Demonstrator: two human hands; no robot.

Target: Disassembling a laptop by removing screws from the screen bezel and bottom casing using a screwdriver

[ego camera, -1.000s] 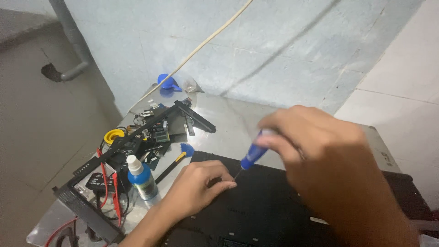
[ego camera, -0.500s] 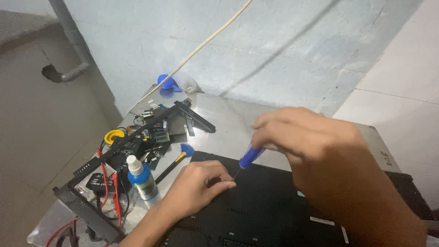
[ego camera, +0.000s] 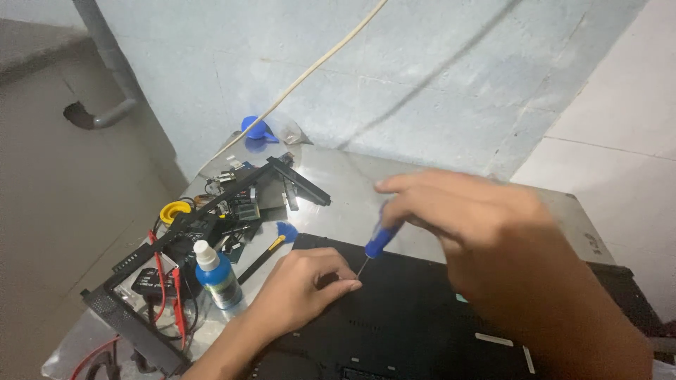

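Fingers of right hand [ego camera: 465,211] pinch blue screwdriver [ego camera: 382,238]; left hand [ego camera: 299,288] curled on black laptop [ego camera: 422,317].

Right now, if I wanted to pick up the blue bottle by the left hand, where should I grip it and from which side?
Probably the bottle body, just below the white cap, coming from above. It stands upright on the table, so the round body suits a side pinch. The left hand sits close on its right and red wires crowd its left, so a low side approach looks cramped.
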